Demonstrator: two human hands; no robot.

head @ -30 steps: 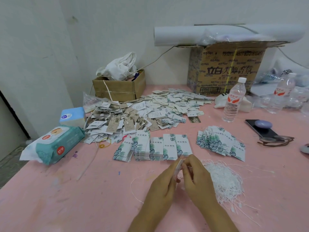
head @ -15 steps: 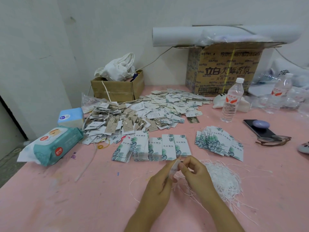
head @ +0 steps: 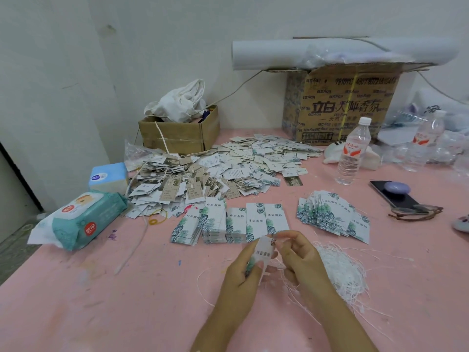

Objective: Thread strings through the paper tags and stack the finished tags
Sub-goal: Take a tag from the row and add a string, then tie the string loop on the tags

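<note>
Gripping the lower half of a paper tag (head: 264,252), the left hand (head: 242,275) curls round it above the pink tabletop (head: 101,301), at 6 o'clock from the row of stacked tags (head: 229,222). The tag is white with dark characters and a green leaf print. The right hand (head: 300,259) pinches at its top edge; whether a string passes through there is too blurred to tell. A tangle of white strings (head: 342,271) lies at 3 o'clock from that hand.
</note>
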